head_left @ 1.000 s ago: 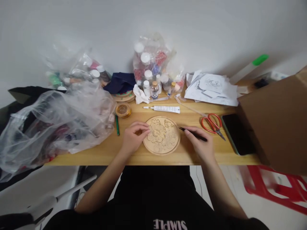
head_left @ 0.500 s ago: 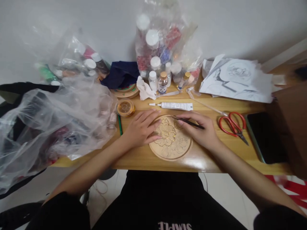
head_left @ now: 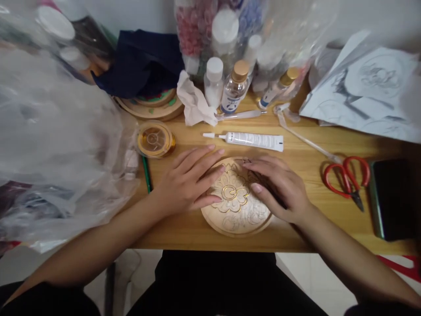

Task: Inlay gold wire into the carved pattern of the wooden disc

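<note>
In the head view, a round wooden board (head_left: 215, 221) lies near the front edge of the counter (head_left: 177, 235), between the two hands, a gold-lined flower on its face. The left hand (head_left: 189, 180) lies palm down across the board's left edge, fingers loosely spread and holding nothing. The right hand (head_left: 279, 186) is over the right side, its fingers bent around a dark slim tool (head_left: 279, 200), mostly hidden beneath them; whether its tip touches the board cannot be told. Behind the board lies a white tube (head_left: 255, 140); a spool (head_left: 154, 139) and green pencil (head_left: 146, 174) sit left, red-handled scissors (head_left: 347, 177) right.
</note>
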